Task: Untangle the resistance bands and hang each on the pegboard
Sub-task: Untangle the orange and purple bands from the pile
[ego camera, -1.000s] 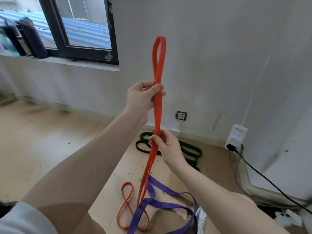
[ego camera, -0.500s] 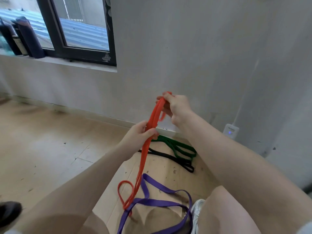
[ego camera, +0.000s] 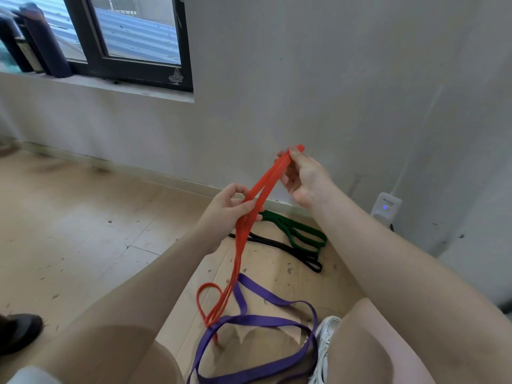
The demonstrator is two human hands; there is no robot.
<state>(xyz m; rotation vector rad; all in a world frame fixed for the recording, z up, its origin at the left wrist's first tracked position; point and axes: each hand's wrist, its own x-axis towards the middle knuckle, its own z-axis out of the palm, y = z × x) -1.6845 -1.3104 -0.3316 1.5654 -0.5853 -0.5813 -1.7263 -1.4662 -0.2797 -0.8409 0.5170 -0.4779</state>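
Note:
I hold the red band (ego camera: 238, 256) with both hands above the floor. My right hand (ego camera: 303, 177) pinches its top end near the wall, and my left hand (ego camera: 231, 210) grips both strands lower down. From there the band drops to the floor, where its lower loop passes through the purple band (ego camera: 260, 320) by my knee. A green band (ego camera: 300, 231) and a black band (ego camera: 282, 246) lie together on the floor by the baseboard. No pegboard is in sight.
A white adapter (ego camera: 386, 207) with a blue light is plugged in low on the wall at right. Dark bottles (ego camera: 45, 41) stand on the window sill at upper left. My white shoe (ego camera: 325, 345) is beside the purple band, and a dark shoe (ego camera: 19, 332) sits at the left edge.
My right hand has gone from low on the red band up to its top end. My left hand has slid down the strands. The raised loop has come down.

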